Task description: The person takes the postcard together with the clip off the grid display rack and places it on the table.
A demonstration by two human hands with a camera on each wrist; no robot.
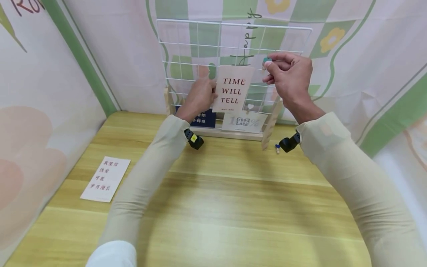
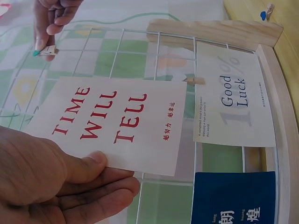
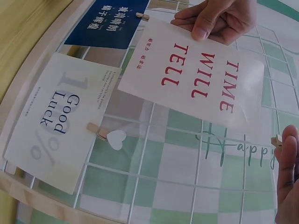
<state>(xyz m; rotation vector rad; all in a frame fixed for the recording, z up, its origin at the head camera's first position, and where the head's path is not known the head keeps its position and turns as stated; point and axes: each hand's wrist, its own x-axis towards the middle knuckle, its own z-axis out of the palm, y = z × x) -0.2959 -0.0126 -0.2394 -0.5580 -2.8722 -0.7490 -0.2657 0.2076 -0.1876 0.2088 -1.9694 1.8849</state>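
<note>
TIME WILL TELL card (image 1: 232,89): just right of left hand (image 1: 200,95), before wire grid (image 1: 233,24).
Left-hand grip: pinches card's edge; fingers partly hidden behind.
Right hand (image 1: 293,77): pinches teal-topped clip (image 1: 267,60), partly covered.
Good Luck card (image 1: 244,123): below-right of left hand.
Blue card (image 1: 208,118): below left hand, partly hidden.

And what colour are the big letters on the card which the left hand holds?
Red; the letters show best in the left wrist view.
</note>
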